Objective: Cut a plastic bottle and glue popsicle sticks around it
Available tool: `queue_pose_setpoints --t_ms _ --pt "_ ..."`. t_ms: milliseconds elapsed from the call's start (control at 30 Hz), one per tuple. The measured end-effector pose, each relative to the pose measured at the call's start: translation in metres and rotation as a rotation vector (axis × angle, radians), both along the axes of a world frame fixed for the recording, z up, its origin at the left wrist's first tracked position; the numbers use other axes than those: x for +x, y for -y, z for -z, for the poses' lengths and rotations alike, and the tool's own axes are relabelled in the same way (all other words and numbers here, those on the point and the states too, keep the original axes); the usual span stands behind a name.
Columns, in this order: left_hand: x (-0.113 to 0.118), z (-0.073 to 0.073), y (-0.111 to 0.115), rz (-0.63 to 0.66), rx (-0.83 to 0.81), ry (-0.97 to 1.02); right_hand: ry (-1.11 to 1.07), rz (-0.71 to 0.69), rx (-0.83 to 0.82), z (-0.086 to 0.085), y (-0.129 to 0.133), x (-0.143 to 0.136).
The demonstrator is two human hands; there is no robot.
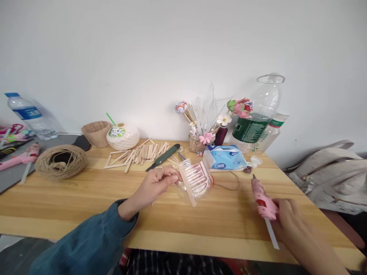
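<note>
Near the middle of the table, my left hand (164, 182) pinches the left edge of a small clear plastic piece (196, 179) with wooden stick strips on it, held above the tabletop. At the right, my right hand (291, 219) is wrapped round the handle of a pink glue gun (262, 202). The gun's dark nozzle points up and away, and a whitish glue stick juts from its rear. Behind the plastic piece lies a blue tissue pack (225, 157). A thin brown cord (236, 183) curves on the wood beside the piece.
Craft sticks (143, 154) and a dark green cutter (164, 156) lie behind my left hand. Twine (61, 162), another pink glue gun (21, 158) and a water bottle (31, 116) are at left. Flowers in a small basket (197, 144) and cut plastic bottles (249, 128) stand by the wall.
</note>
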State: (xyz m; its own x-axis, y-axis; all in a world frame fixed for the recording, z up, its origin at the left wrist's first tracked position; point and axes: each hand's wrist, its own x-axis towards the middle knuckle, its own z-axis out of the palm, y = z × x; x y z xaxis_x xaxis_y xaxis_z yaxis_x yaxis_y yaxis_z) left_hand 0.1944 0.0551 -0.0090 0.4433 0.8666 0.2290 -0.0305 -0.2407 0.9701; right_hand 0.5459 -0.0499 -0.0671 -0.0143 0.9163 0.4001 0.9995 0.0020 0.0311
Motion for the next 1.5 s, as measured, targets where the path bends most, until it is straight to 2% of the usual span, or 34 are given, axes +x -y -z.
queue_pose_setpoints --t_ms 100,167,367,467,533,633,733,800,967,1067,1133,1200,1300,1367,1433,1500 --pt "-0.001 -0.001 -0.001 0.023 0.023 -0.034 -0.014 0.025 -0.038 0.017 -0.01 0.007" --pt "-0.001 -0.001 -0.001 0.034 0.025 -0.061 0.003 0.025 -0.03 0.022 -0.016 0.008" --pt "-0.002 0.0 -0.001 0.094 0.076 -0.109 0.037 -0.053 -0.064 0.019 -0.025 0.011" --pt "-0.005 0.0 -0.001 0.111 0.067 -0.112 -0.05 -0.144 -0.135 0.001 -0.023 0.015" --pt "-0.006 -0.001 0.0 0.126 0.048 -0.123 -0.107 -0.199 -0.16 -0.019 -0.019 0.012" --pt "-0.008 -0.004 0.002 0.166 0.062 -0.171 -0.159 -0.218 -0.077 -0.055 -0.011 -0.007" --pt "-0.01 -0.006 0.004 0.222 0.13 -0.26 -0.214 -0.318 -0.062 -0.083 -0.004 -0.046" --pt "-0.01 -0.007 0.006 0.254 0.171 -0.313 -0.26 -0.424 0.017 -0.095 -0.003 -0.079" --pt "-0.005 -0.008 0.011 0.291 0.245 -0.34 -0.375 -0.704 -0.032 -0.107 -0.018 -0.161" --pt "-0.001 -0.008 0.014 0.319 0.294 -0.31 -0.426 -0.814 -0.121 -0.109 -0.032 -0.188" --pt "0.0 -0.009 0.016 0.342 0.329 -0.31 -0.438 -0.835 -0.131 -0.113 -0.037 -0.194" --pt "-0.004 -0.01 0.015 0.359 0.369 -0.351 -0.444 -0.843 -0.062 -0.12 -0.037 -0.192" --pt "-0.018 -0.011 0.011 0.383 0.488 -0.471 -0.473 -0.816 0.064 -0.135 -0.03 -0.18" --pt "-0.031 -0.01 0.008 0.407 0.576 -0.572 -0.471 -0.774 0.076 -0.142 -0.025 -0.171" --pt "-0.043 -0.008 0.006 0.418 0.627 -0.666 -0.443 -0.767 0.047 -0.141 -0.02 -0.164" --pt "-0.053 -0.007 0.006 0.402 0.661 -0.746 -0.408 -0.79 -0.02 -0.132 -0.016 -0.161"
